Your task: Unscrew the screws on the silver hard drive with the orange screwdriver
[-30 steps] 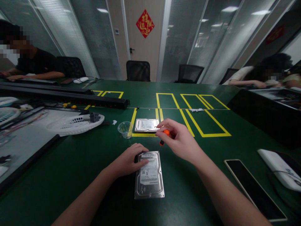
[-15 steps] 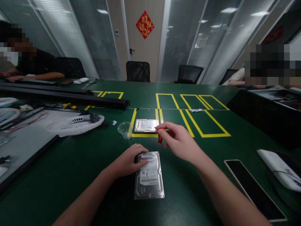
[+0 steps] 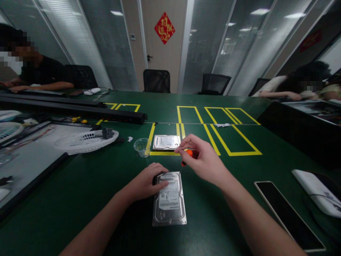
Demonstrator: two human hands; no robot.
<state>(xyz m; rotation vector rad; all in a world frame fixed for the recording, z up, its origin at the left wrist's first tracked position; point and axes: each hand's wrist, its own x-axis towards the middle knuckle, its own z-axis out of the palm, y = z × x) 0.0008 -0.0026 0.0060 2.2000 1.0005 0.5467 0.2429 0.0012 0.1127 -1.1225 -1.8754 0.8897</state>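
Observation:
A silver hard drive (image 3: 170, 204) lies label up on the green table (image 3: 213, 220) in front of me. My left hand (image 3: 150, 182) grips its upper left edge, thumb on the label. In my right hand (image 3: 198, 158) is a small orange and black screwdriver (image 3: 183, 163), tilted, its thin shaft reaching down to the drive's upper right corner. Whether the tip sits in a screw is too small to tell. Beyond the hands, a second hard drive (image 3: 166, 141) lies inside yellow tape, with a clear plastic cup (image 3: 142, 147) at its left.
At the right lie a phone (image 3: 289, 215), a white device (image 3: 317, 192) and a large black case (image 3: 298, 131). Long black bars (image 3: 71, 111) and a white racket-shaped frame (image 3: 85, 142) are at the left. People sit at both far sides.
The screwdriver leans more to the right than before, and my right hand's fingers have shifted around its handle. My left hand and the drive have stayed in place.

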